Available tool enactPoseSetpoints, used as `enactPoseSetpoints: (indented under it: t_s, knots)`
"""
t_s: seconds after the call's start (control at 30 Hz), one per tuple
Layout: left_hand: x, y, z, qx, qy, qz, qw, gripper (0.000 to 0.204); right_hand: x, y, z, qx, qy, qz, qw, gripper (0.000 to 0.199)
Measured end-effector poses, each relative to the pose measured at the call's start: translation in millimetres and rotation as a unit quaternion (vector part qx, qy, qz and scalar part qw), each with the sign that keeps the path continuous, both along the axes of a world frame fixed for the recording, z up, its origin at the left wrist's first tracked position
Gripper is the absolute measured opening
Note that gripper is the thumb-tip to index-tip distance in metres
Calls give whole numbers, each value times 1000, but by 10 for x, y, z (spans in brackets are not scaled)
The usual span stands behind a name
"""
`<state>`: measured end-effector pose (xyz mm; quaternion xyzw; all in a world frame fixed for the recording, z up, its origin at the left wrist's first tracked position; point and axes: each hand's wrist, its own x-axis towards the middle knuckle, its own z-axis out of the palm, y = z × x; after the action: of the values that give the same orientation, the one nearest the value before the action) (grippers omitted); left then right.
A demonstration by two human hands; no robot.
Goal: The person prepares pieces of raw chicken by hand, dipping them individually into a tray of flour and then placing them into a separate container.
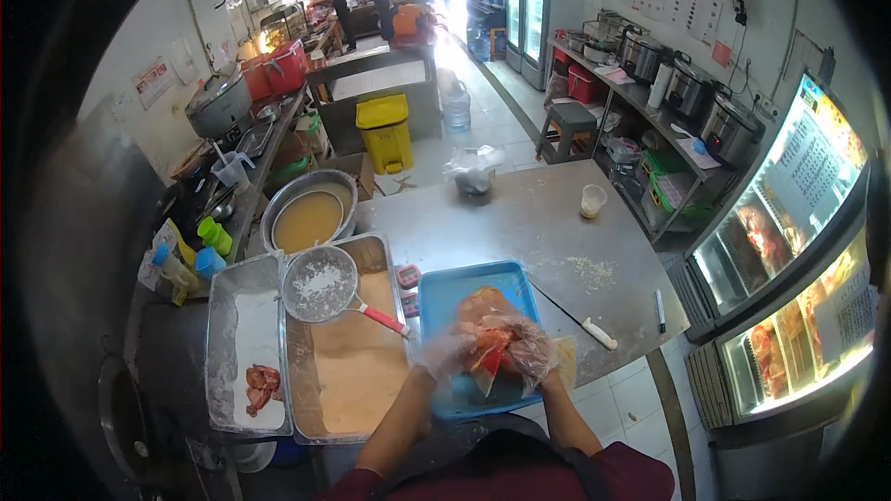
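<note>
- We saw the person's two hands, both in thin clear plastic gloves, working together over a blue tray (445, 289) at the near edge of a steel table (548, 223).
- The left hand (444, 353) was curled around the left side of a piece of raw orange-red meat (487, 329), fingers closed on it.
- The right hand (531, 355) gripped the same piece from the right, fingers wrapped over its near end.
- The meat lay partly on the tray and partly lifted between the hands, near the tray's near right corner.
- Just right of the tray a knife with a white handle (599, 333) lay flat on the table, its blade pointing far and left.
- Left of the tray stood a deep metal pan of tan batter (357, 371), with a red-handled sieve (320, 284) resting across its far end, white flour in its mesh.
- Further left a second metal pan (243, 343) held white flour and a small raw piece of meat (262, 386) at its near end.
- Beyond the pans sat a round metal bowl (309, 213) of yellowish liquid.
- Far on the table we noted a small plastic cup (592, 199) and a crumpled clear bag (473, 170), well apart from the hands.
- A yellow bin (385, 130) stood on the floor further off.
</note>
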<state>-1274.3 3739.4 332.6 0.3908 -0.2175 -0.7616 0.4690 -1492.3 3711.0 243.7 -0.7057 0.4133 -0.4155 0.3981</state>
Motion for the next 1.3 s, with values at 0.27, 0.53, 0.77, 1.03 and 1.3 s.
enactPoseSetpoints:
  t_s: [0.27, 0.53, 0.77, 1.03, 1.3]
  knots:
    - [88, -25, -273, -22, -11, -3, 1000, 32, -64, -68, -390, -1, 30, 10, 999, 53]
    - [63, -79, -344, -44, -19, 4, 999, 30, 25, 76, 75, -30, 96, -69, 993, 46]
    - [137, -176, -650, -73, -105, -7, 992, 26, -104, -127, -495, 227, -125, 67, 963, 53]
    - [222, -119, -703, -70, -162, -7, 984, 30, 90, -107, 154, 208, -333, 145, 908, 54]
    - [504, 34, -2, -215, -271, -183, 920, 37, -267, -268, -435, 194, -63, -54, 977, 42]
